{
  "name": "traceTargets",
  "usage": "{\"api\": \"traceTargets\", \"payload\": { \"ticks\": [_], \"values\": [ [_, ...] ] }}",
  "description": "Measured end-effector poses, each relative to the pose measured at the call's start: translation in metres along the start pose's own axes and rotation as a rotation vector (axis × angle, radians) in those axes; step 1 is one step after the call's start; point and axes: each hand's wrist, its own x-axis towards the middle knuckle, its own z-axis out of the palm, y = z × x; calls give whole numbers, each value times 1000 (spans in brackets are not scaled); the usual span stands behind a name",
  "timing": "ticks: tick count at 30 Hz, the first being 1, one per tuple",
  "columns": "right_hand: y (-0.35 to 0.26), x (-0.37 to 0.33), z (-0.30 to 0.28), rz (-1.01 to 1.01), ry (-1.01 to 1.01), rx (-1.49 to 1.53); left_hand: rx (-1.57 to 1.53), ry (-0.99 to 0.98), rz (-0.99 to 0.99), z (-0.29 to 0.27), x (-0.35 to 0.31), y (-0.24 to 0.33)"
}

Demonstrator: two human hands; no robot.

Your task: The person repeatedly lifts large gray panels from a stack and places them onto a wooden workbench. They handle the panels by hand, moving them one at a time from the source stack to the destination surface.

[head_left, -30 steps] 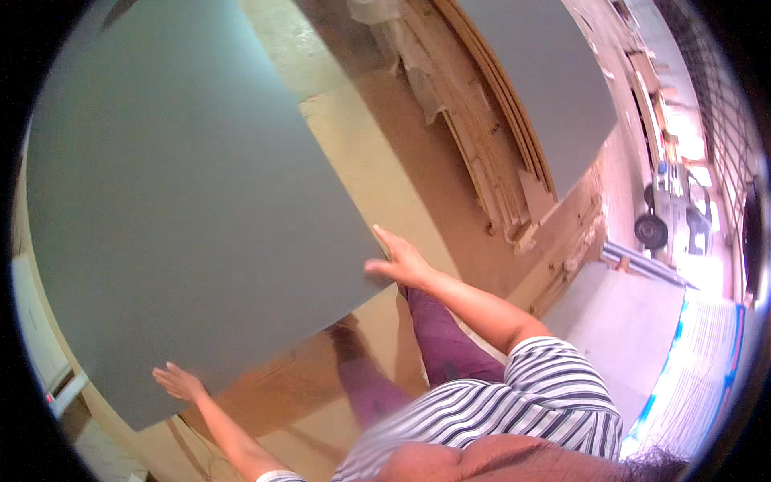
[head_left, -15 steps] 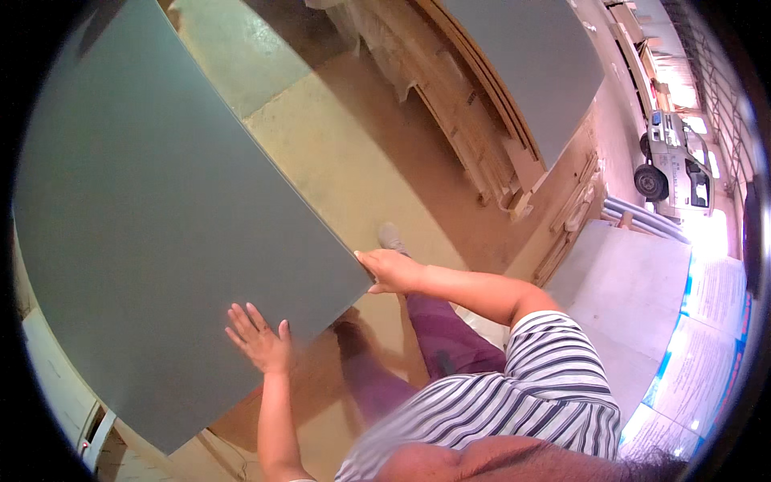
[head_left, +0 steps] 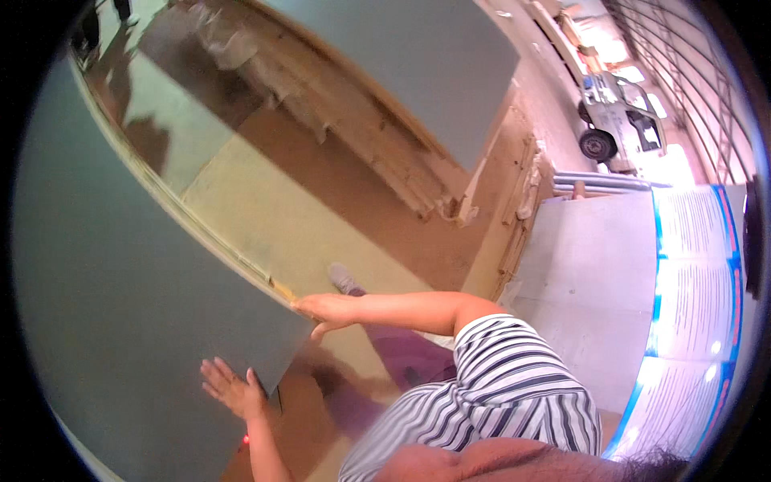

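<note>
A large flat grey panel (head_left: 136, 273) fills the left side, its long edge running from the upper left down to a near corner. At that corner my right hand (head_left: 328, 312) grips the edge, the thumb and fingers closed about it; the finger parts under the board are hidden. My left hand (head_left: 233, 388) lies flat on the grey face near the short edge, fingers spread. Along the panel's long side shows a pale, wood-coloured strip (head_left: 193, 221).
Across a floor strip (head_left: 265, 205) stands a stack of brown boards (head_left: 361, 120) topped by a second grey panel (head_left: 418, 64), with crumpled plastic film (head_left: 233, 48) beside it. A light grey sheet (head_left: 590, 281) and wrapped packages (head_left: 695, 309) are at right. A vehicle (head_left: 622, 120) stands farther off. People's legs (head_left: 124, 12) show upper left.
My view has swung rightward, so the surroundings sit farther left. The panel's near corner and both hands appear lower and farther left. The pale strip along the long side has come into sight.
</note>
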Motion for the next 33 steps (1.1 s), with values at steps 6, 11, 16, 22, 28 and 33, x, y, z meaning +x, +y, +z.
{"api": "traceTargets", "payload": {
  "ticks": [6,11,16,22,28,33],
  "values": [
    [133,-127,-152,693,651,-716,63,57,34,7,-8,19],
    [206,-235,-309,1363,1443,-160,185,-57,-59,17,-21,11],
    [260,-245,-350,982,1503,1087,59,-210,-181,4,-9,27],
    [327,-273,-338,933,1529,1101,7,-266,-240,-6,6,25],
    [298,-268,-289,1029,1525,1043,-26,-208,-283,3,-1,32],
    [221,-224,-212,930,1436,1118,-260,-88,-385,-1,9,113]
  ]
}}
